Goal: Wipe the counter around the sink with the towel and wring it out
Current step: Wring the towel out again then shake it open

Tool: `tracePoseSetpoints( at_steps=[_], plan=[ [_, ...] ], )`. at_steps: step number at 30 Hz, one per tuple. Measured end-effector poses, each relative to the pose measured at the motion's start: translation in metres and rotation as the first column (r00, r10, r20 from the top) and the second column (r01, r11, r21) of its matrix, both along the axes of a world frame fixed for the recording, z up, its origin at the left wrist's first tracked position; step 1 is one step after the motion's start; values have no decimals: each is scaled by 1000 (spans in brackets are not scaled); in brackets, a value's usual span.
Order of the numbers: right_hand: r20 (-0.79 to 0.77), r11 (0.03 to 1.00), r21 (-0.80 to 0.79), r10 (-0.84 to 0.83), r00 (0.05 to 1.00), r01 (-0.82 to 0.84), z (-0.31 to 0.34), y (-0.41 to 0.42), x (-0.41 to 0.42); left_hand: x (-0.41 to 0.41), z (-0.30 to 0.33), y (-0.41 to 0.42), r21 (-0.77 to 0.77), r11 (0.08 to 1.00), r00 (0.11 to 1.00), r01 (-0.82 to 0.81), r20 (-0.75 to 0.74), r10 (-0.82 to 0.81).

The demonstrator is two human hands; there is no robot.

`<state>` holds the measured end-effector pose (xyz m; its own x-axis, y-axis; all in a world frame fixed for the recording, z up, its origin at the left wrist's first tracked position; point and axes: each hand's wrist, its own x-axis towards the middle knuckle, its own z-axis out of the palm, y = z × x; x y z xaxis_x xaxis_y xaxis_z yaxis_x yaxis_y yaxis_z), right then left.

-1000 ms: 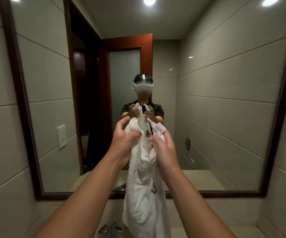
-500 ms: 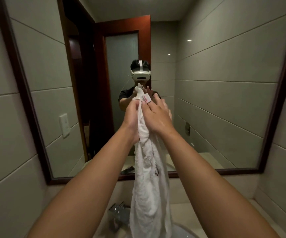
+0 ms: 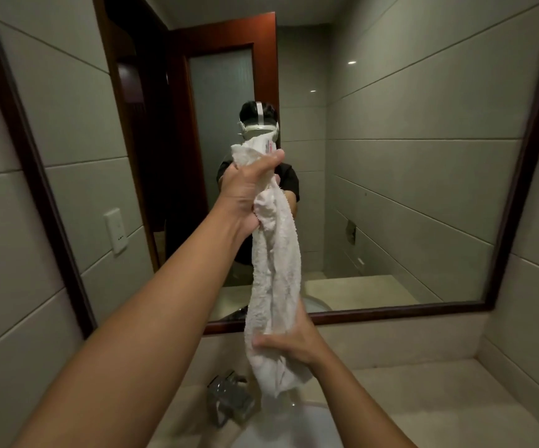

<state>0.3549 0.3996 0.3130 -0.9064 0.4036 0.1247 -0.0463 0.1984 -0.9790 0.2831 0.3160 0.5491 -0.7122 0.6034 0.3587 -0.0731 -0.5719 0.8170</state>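
A white towel [image 3: 276, 263] hangs bunched into a long vertical roll above the sink [image 3: 294, 428]. My left hand [image 3: 245, 192] grips its top end, held high in front of the mirror, with a small label sticking out above the fist. My right hand [image 3: 290, 342] grips the towel near its lower end, just above the basin. A short tail of towel dangles below that hand. The beige counter [image 3: 439, 405] runs to the right of the sink.
A chrome faucet [image 3: 229, 396] stands at the back left of the basin, close under the towel. A dark-framed mirror [image 3: 423, 312] covers the wall ahead. Tiled walls close in on both sides, with a white switch plate [image 3: 116, 231] on the left wall.
My right hand has slid down from the top of the towel to its lower end. The left hand stays at the top. The view has tilted down, showing the sink and faucet.
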Motion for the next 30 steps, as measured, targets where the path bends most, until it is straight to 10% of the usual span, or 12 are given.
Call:
tracePoseSetpoints(
  at_steps=[7, 16, 25, 30],
  plan=[
    [44, 943, -201, -260, 964, 264, -19, -21, -18, -5, -6, -16, 43, 993, 980, -111, 172, 102],
    [52, 836, -416, -371, 927, 358, 82, 13, -9, -61, -50, -79, -379, 665, 746, -643, -506, 433],
    [-75, 921, -234, -337, 939, 312, 156, -20, -18, -21, -81, -53, -432, 901, 910, 45, -355, -215],
    [-61, 947, -307, -117, 991, 93, 167, -18, -15, -22, -88, -50, -373, 907, 843, -196, -536, -39]
  ],
)
